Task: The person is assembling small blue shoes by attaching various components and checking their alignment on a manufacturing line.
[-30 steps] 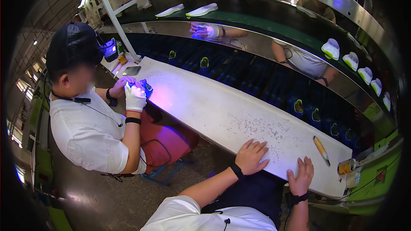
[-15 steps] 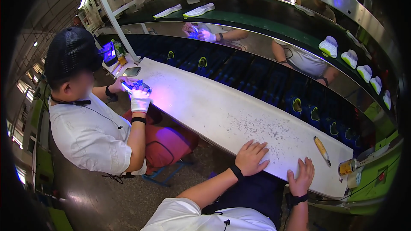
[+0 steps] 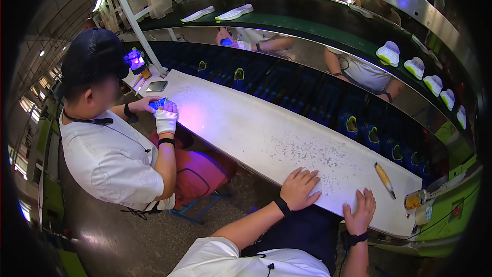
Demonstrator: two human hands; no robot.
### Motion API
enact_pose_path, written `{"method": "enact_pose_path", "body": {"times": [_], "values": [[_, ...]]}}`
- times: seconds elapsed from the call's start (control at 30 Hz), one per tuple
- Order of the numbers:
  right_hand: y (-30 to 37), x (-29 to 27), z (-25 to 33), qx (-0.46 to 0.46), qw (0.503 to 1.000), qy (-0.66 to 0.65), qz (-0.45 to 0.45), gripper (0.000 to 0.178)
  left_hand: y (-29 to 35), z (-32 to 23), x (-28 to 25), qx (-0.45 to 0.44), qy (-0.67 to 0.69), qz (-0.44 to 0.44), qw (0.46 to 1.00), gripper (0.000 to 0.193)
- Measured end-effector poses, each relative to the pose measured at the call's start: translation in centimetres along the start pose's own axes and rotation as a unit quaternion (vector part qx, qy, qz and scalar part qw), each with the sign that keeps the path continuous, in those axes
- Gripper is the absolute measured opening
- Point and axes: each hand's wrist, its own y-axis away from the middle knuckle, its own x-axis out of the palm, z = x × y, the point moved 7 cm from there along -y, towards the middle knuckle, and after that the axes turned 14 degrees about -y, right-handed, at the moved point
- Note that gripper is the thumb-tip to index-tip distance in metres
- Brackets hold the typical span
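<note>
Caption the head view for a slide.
Left hand and right hand rest on a white workbench, a yellowish tool nearby, while a co-worker handles a blue shoe.

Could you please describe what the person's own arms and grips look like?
The left grip and right grip are both ungloved. A plain black wristband circles the left wrist, and a bulkier black band the right. A short white sleeve shows on the left arm; the right sleeve is not visible.

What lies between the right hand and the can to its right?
In the head view, the dark tip of the yellow-handled tool lies between right hand and can; white tabletop surrounds it.
</note>
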Motion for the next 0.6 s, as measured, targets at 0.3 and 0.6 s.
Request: {"method": "enact_pose_path", "body": {"times": [0.3,0.6], "values": [[-0.7,1.3,0.2,-0.014,1.000,0.010,-0.014,0.059,0.2,1.6,0.9,0.018,-0.003,0.003,1.000,0.042],[-0.6,-0.4,0.2,0.027,0.999,0.020,-0.012,0.059,-0.8,0.2,0.6,0.014,0.007,-0.006,1.000,0.039]]}}
